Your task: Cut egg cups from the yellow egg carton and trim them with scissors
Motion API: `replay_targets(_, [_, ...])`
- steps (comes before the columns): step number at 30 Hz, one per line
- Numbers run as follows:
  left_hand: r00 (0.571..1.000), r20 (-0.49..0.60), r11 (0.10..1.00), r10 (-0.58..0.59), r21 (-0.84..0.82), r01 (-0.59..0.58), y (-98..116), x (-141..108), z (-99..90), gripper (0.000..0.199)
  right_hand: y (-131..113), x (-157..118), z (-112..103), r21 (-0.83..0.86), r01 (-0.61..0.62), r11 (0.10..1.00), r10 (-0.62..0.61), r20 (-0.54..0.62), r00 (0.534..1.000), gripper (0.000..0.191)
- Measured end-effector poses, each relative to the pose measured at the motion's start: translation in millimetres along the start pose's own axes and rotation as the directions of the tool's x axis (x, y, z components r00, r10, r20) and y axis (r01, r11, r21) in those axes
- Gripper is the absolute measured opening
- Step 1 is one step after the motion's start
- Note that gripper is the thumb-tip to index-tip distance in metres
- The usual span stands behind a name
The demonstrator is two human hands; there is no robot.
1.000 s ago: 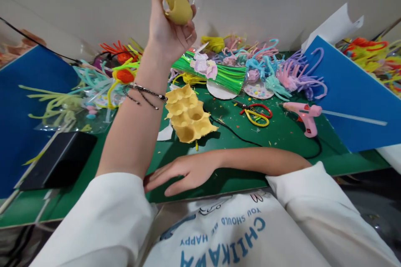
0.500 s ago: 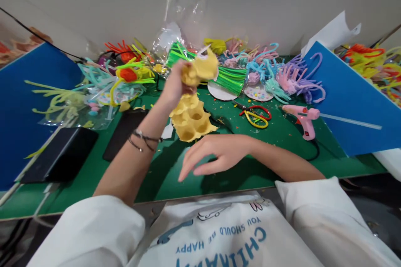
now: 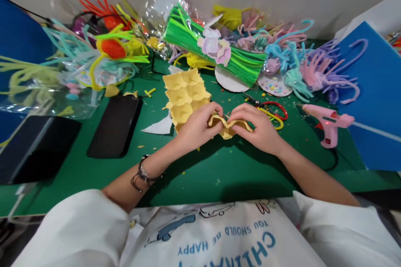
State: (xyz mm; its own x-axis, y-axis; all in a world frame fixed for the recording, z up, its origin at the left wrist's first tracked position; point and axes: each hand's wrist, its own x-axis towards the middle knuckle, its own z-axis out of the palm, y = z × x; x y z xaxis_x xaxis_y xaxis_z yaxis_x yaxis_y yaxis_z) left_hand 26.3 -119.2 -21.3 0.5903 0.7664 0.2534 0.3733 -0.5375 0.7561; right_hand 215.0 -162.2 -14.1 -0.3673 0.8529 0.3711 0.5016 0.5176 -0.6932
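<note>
Both of my hands grip a small yellow egg carton piece (image 3: 228, 130) above the green tabletop. My left hand (image 3: 199, 125) pinches its left side, and my right hand (image 3: 258, 127) has fingers and thumb closed on the right side. The piece's wavy edge faces me. Just beyond my left hand lies a larger yellow egg carton section (image 3: 184, 94) with several cups, its lower right part covered by that hand. Scissors (image 3: 277, 110) with red and yellow handles rest behind my right hand, partly hidden.
A pink glue gun (image 3: 327, 121) lies at the right, beside a blue panel (image 3: 376, 104). At the left are a black phone (image 3: 114, 127) and a dark box-like object (image 3: 37, 146). Green pipe cleaners (image 3: 216, 46) and colourful pipe cleaner bundles line the back.
My left hand has come down from over the back of the table with the yellow piece. My right hand, empty before, now holds its other side. The camera view has shifted.
</note>
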Motion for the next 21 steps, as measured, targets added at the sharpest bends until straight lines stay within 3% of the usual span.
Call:
replay_targets(4, [0.994,0.034,0.995,0.103,0.008,-0.103,2,-4,-1.9,0.009,-3,-3,3,0.145,0.000,0.989,-0.005,0.033,0.999,0.004])
replay_targets(10, [0.974,0.131,0.969,0.187,-0.187,-0.161,-4,0,-1.5,0.005,-4,-5,4,0.279,-0.075,0.957,0.082,-0.013,0.997,0.002])
replay_targets(15, [0.982,0.134,0.942,0.129,-0.327,-0.079,-7,1,3.6,0.010,-6,-6,6,0.295,-0.131,0.946,0.153,-0.052,0.987,0.005])
replay_targets(18, [0.990,0.101,0.957,0.100,-0.283,-0.067,-3,-1,3.1,0.012,-4,-6,5,0.302,-0.115,0.946,0.130,-0.029,0.991,0.005])
replay_targets(21, [0.994,0.015,0.991,0.112,-0.068,-0.111,4,-5,-13.7,0.015,1,-8,4,0.327,-0.139,0.935,0.154,-0.022,0.988,0.006])
